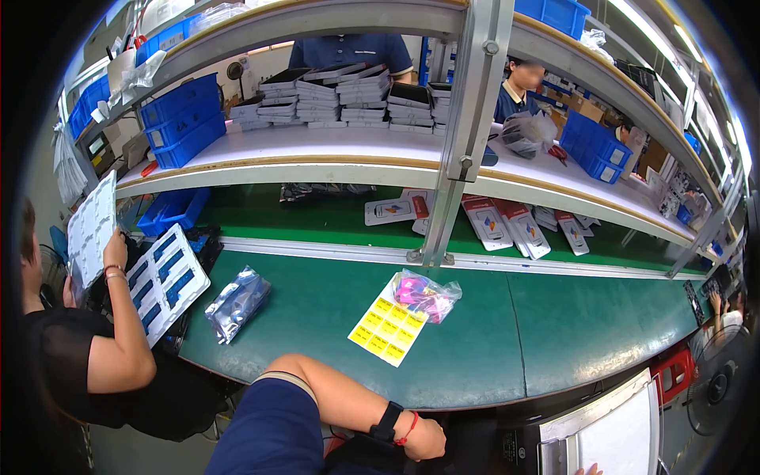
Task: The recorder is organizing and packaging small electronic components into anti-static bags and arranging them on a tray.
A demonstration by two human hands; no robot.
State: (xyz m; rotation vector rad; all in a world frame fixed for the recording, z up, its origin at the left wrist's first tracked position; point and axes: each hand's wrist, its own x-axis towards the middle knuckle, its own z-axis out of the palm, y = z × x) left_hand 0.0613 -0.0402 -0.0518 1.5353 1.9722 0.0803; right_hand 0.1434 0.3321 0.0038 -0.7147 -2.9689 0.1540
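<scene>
My left hand (426, 440), with a black watch and a red cord at the wrist, reaches past the near edge of the green table. It is curled closed; anything inside its fingers is hidden. At the bottom right, just the fingertips of my right hand (590, 470) show, laid out on a white flat surface (617, 431) inside a silver metal frame. A black box-like thing (511, 451) lies between the two hands. On the table beyond my left arm are a sheet of yellow labels (388, 331), a clear bag with pink contents (423, 294) and a silver antistatic bag (237, 304).
A metal-framed shelf (317, 154) spans the table's back, bearing stacked phone-like devices (364, 96) and blue bins (184, 123). Flat phone packages (487, 223) lie beneath. At left, a co-worker holds a white tray (93, 226). A fan (716, 388) and red stool (674, 374) stand right.
</scene>
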